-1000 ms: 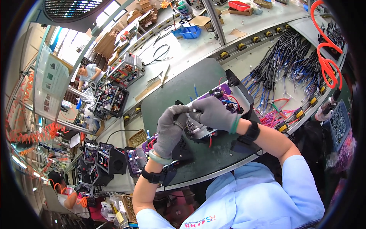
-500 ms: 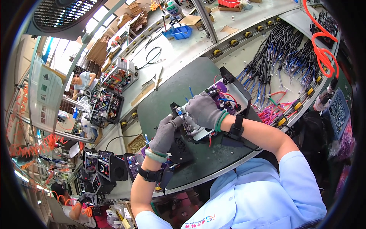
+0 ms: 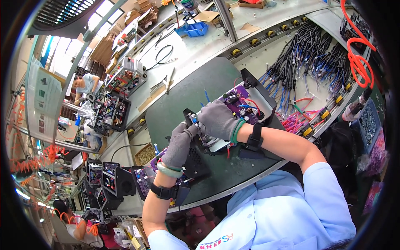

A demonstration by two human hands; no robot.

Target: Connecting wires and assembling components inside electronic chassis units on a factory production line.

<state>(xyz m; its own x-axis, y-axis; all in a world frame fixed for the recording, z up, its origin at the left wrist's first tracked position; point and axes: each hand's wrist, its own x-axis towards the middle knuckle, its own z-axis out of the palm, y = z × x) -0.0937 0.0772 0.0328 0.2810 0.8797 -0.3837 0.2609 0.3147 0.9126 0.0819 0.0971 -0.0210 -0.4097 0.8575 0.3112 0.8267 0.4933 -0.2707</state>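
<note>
An open electronic unit (image 3: pixel 259 101) with a metal tray and black end panels lies on the dark green work mat (image 3: pixel 175 98). Inside it sits a purple circuit board (image 3: pixel 237 98) with red and blue wires. My left hand (image 3: pixel 178 146), in a grey glove, is closed on the black end panel (image 3: pixel 196 160) at the unit's near left end. My right hand (image 3: pixel 218 121), also gloved, is closed over small parts beside that panel; its fingertips and what they pinch are hidden. A blue wire (image 3: pixel 206 96) stands up behind the right hand.
Black cable bundles (image 3: pixel 298 62) with blue ends lie at the right, above red and pink wires (image 3: pixel 298 121). A coiled orange hose (image 3: pixel 359 60) hangs there. Another purple board (image 3: pixel 143 181) is beside my left wrist. More units (image 3: pixel 112 112) stand left; a person (image 3: pixel 87 85) works beyond them.
The whole view has shifted slightly. My right hand has tilted a little and more of the purple board shows beside it. My left hand stays at the end panel.
</note>
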